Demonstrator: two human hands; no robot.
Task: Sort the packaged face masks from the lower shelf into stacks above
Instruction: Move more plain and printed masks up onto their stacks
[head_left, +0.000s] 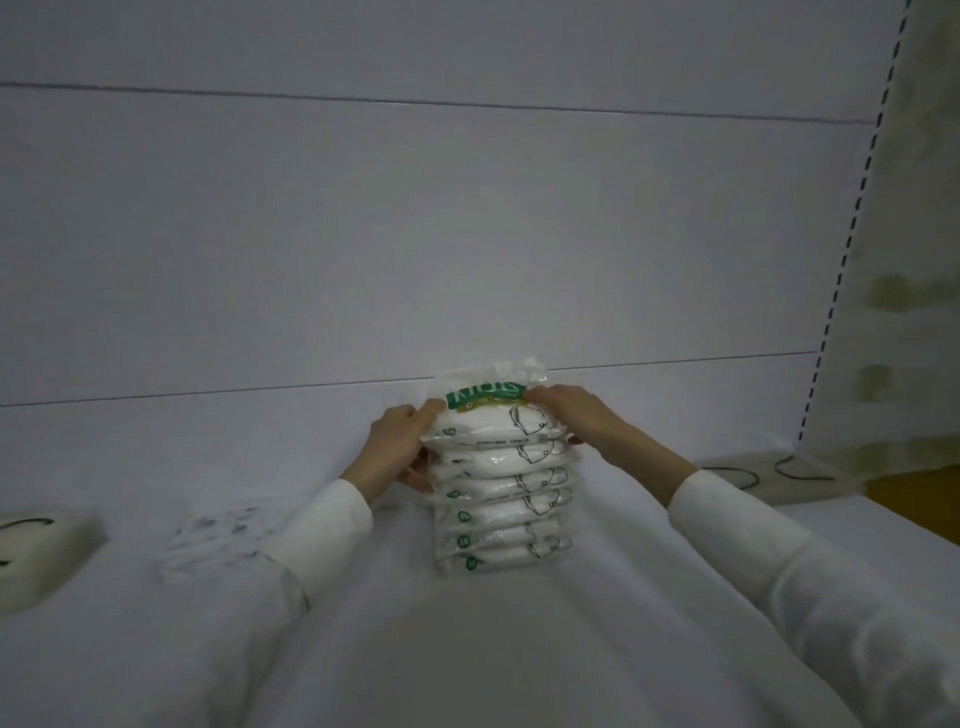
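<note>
- On the white shelf (519, 649), centre, near the back panel: stack of mask packs (498, 499)
- left hand (400, 447) curled round its left side, fingertips hidden behind upper packs
- right hand (571, 415) clasping the top pack's right edge, thumb mostly hidden
- clear packets (218, 535) lying left, too blurred to read
- box (31, 545) cut off at left edge

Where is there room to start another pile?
Bare shelf lies behind the clear packet, left of the mask stack, and between the stack and the box at right. Crowded around the stack, where the left hand and right hand hold it.
</note>
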